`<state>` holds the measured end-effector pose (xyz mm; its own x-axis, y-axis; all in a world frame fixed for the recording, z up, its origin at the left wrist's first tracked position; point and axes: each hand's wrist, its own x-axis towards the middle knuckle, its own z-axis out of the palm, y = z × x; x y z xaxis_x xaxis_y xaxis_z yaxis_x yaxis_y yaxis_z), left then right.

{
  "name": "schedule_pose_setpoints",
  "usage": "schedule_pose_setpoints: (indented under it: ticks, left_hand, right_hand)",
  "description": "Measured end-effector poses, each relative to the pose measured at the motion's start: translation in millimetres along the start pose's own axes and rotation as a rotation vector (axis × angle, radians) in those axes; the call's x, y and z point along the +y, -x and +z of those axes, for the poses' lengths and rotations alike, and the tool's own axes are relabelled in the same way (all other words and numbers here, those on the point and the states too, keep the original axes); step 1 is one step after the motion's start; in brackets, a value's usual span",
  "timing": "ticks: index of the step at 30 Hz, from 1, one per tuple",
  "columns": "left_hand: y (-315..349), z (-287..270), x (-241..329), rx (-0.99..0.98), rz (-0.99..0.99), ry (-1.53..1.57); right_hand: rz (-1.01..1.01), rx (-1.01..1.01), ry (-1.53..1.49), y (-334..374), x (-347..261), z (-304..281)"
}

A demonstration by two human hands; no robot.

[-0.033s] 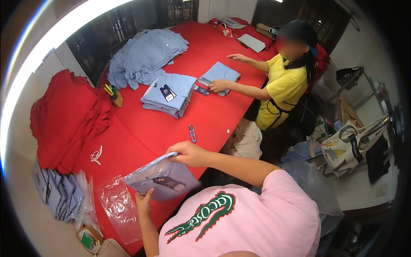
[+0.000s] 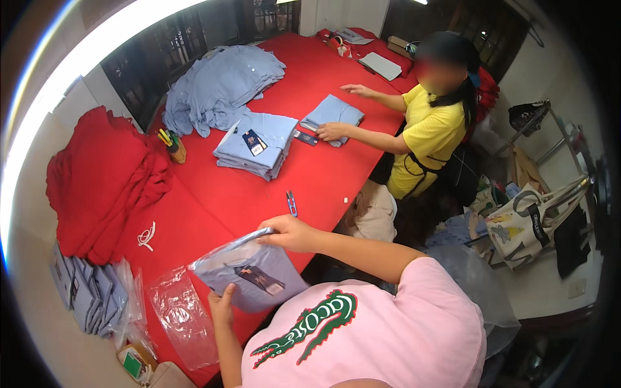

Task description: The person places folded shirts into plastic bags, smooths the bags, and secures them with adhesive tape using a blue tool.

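Note:
Both of my hands hold a folded light-blue shirt (image 2: 259, 284) in a clear plastic bag, tilted over the table's near edge. My left hand (image 2: 222, 305) grips its lower left side, thumb on the front. At the top edge, my right hand (image 2: 289, 233) is closed round the bag's corner, its fingertips partly hidden. A dark hang tag (image 2: 260, 279) shows through the plastic. Beside the bag an empty clear plastic bag (image 2: 181, 317) lies flat on the red table (image 2: 213, 194). Blue thread snips (image 2: 292, 204) lie just beyond my right hand.
A person in yellow (image 2: 433, 123) handles a folded blue shirt (image 2: 333, 113) across the table. Folded blue shirts (image 2: 255, 145) are stacked mid-table, with a loose blue heap (image 2: 223, 81) behind. Red cloth (image 2: 97, 181) is piled left, near a pen holder (image 2: 174, 149) and bagged shirts (image 2: 84, 294).
The bagged shirt in my hands has shifted very slightly, and its tag shows more sharply. Both hands keep their hold.

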<state>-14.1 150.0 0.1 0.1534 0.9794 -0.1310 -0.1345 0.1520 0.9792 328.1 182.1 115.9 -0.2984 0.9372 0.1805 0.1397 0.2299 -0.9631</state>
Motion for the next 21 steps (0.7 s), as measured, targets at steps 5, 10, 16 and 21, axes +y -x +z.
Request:
schedule_pose_setpoints:
  ticks: [5,10,16,21]
  left_hand:
    - [-17.1,62.4,-1.5,0.122,-0.053,0.348]
    - [-53.8,88.8,6.7,0.189,-0.153,0.377]
    - [-86.6,129.5,22.6,0.123,-0.221,0.374]
    - [-116.0,166.8,28.5,0.045,-0.216,0.263]
  right_hand:
    - [0.467,-0.101,-0.591,38.6,56.3,-41.2]
    - [0.624,-0.155,-0.513,77.5,101.7,-21.0]
    - [0.542,0.037,-0.79,39.7,105.0,-85.8]
    - [0.302,0.02,-0.6,-5.5,82.1,-214.2]
